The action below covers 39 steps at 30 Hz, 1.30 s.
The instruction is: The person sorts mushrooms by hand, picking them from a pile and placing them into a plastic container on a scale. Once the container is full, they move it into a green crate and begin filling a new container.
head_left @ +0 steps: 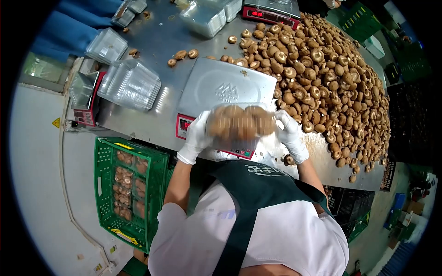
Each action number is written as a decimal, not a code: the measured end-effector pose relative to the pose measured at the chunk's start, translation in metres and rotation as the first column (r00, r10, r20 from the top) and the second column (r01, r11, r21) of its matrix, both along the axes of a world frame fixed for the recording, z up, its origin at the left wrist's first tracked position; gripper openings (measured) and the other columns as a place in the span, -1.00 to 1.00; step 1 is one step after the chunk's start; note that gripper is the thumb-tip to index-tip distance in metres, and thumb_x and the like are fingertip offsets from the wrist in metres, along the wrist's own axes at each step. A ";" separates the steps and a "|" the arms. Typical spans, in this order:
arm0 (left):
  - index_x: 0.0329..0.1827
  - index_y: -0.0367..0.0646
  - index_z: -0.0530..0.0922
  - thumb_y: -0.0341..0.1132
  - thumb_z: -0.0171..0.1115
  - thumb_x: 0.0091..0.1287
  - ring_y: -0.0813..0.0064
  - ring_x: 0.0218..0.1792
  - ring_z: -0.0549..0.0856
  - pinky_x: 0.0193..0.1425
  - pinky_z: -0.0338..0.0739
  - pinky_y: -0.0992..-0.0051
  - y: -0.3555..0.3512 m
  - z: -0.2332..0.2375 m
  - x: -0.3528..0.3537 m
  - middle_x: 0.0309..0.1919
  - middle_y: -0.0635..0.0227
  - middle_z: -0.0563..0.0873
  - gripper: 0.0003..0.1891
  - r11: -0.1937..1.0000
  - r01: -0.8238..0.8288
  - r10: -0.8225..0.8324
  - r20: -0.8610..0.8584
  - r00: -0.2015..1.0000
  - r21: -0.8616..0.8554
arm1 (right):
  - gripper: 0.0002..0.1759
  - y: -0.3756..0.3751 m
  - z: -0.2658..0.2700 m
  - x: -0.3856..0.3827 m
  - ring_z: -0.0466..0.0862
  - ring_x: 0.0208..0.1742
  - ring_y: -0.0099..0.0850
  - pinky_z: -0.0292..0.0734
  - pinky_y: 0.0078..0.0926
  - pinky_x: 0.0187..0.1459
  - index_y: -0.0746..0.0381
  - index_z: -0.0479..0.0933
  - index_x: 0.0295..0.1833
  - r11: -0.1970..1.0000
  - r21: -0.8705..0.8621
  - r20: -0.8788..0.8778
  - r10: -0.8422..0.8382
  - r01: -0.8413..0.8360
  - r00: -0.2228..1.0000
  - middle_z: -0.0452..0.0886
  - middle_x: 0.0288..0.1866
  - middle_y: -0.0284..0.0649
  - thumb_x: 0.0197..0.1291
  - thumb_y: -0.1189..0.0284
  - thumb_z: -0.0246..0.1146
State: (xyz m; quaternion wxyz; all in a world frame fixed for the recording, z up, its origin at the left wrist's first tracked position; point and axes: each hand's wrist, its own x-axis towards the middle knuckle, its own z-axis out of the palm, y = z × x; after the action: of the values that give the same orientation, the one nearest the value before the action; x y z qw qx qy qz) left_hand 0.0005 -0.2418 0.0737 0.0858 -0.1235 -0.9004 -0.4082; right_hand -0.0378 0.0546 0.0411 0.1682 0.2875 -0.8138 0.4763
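Between my two white-gloved hands is a clear plastic tray of mushrooms [241, 123], somewhat smeared by motion. My left hand [198, 135] grips its left end and my right hand [290, 133] grips its right end. The tray hangs over the front part of a digital scale [225, 85], hiding part of its red control panel. The scale's bare metal plate shows beyond the tray. To the right, a large heap of loose brown mushrooms [317, 69] covers the metal table [168, 92].
Stacked clear trays [131, 85] stand at the left beside another red scale [87, 99]. More trays [207, 18] and a scale [271, 14] are at the back. A green crate [99, 184] with packed mushroom trays sits low left. A few mushrooms [182, 55] lie behind the scale.
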 end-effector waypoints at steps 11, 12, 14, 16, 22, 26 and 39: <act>-0.23 -0.16 0.50 -0.49 0.37 -0.05 0.14 -0.11 0.68 -0.06 0.58 0.34 -0.012 -0.009 0.016 -0.08 0.17 0.69 -0.69 0.989 -0.123 0.144 -0.323 0.936 0.084 | -0.54 -0.024 0.032 0.008 0.65 -0.30 -0.26 0.55 -0.45 -0.32 0.20 0.55 -0.13 0.983 0.183 -0.242 0.029 0.017 0.970 0.64 -0.29 -0.22 -0.25 0.75 0.33; -0.22 -0.17 0.49 -0.50 0.38 -0.07 0.14 -0.11 0.67 -0.04 0.58 0.35 -0.015 -0.011 0.020 -0.09 0.16 0.69 -0.67 0.982 -0.133 0.167 -0.296 0.940 0.134 | -0.51 -0.030 0.028 0.007 0.62 -0.34 -0.32 0.52 -0.47 -0.38 0.15 0.60 -0.12 0.991 0.126 -0.239 -0.004 0.035 0.971 0.60 -0.35 -0.26 -0.29 0.74 0.33; -0.18 -0.18 0.49 -0.53 0.40 -0.03 0.21 -0.10 0.69 -0.02 0.58 0.36 -0.020 -0.012 0.031 -0.04 0.16 0.67 -0.66 0.976 -0.149 0.185 -0.248 0.951 0.161 | -0.58 -0.040 0.026 0.006 0.61 -0.37 -0.33 0.50 -0.50 -0.40 0.17 0.58 -0.19 0.989 0.145 -0.252 0.032 0.005 0.967 0.57 -0.38 -0.26 -0.27 0.74 0.34; -0.13 -0.19 0.50 -0.52 0.40 0.06 0.32 -0.05 0.67 0.02 0.57 0.39 -0.023 -0.021 0.039 0.01 0.19 0.64 -0.68 0.822 -0.201 0.232 0.008 0.973 0.533 | -0.68 -0.049 0.015 0.007 0.57 -0.39 -0.32 0.49 -0.54 -0.37 0.21 0.53 -0.29 0.997 0.056 -0.036 0.046 -0.043 0.998 0.55 -0.41 -0.24 -0.20 0.75 0.34; 0.49 -0.30 0.00 0.02 0.38 0.16 0.31 0.41 0.30 0.43 0.28 0.40 -0.041 -0.016 0.077 0.44 0.09 0.22 -0.01 0.153 -0.113 -0.228 0.146 0.963 0.982 | -0.87 -0.082 -0.007 0.023 0.48 -0.33 -0.62 0.43 -0.67 -0.30 0.31 0.49 -0.34 0.918 -0.395 0.721 0.328 -0.027 0.611 0.49 -0.39 -0.38 0.05 0.71 0.29; 0.51 -0.22 0.02 -0.02 0.24 0.27 0.32 0.48 0.15 0.54 0.03 0.33 -0.049 -0.033 0.100 0.49 0.24 0.15 -0.15 0.954 0.058 -0.066 0.017 0.998 0.293 | -0.85 -0.119 -0.012 0.030 0.57 -0.31 -0.50 0.48 -0.59 -0.27 0.28 0.56 -0.21 0.810 -0.264 0.497 0.579 -0.523 0.646 0.59 -0.32 -0.26 0.07 0.63 0.33; 0.09 -0.27 0.51 -0.34 0.44 0.02 0.26 0.19 0.53 0.36 0.34 0.28 -0.136 -0.020 0.212 0.12 0.13 0.57 -0.47 0.468 -0.177 0.366 -0.007 0.931 0.866 | -0.51 -0.216 0.002 0.078 0.71 -0.23 -0.49 0.64 -0.52 -0.21 0.22 0.53 0.13 0.713 0.057 0.632 0.516 -0.699 0.578 0.71 -0.22 -0.19 0.03 0.51 0.44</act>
State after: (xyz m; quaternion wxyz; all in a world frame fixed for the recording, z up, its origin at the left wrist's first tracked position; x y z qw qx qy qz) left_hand 0.2127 -0.3779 0.0537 0.2852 0.0412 -0.5777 -0.7637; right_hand 0.0401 -0.1613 0.0433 -0.3066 0.4164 -0.7353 0.4380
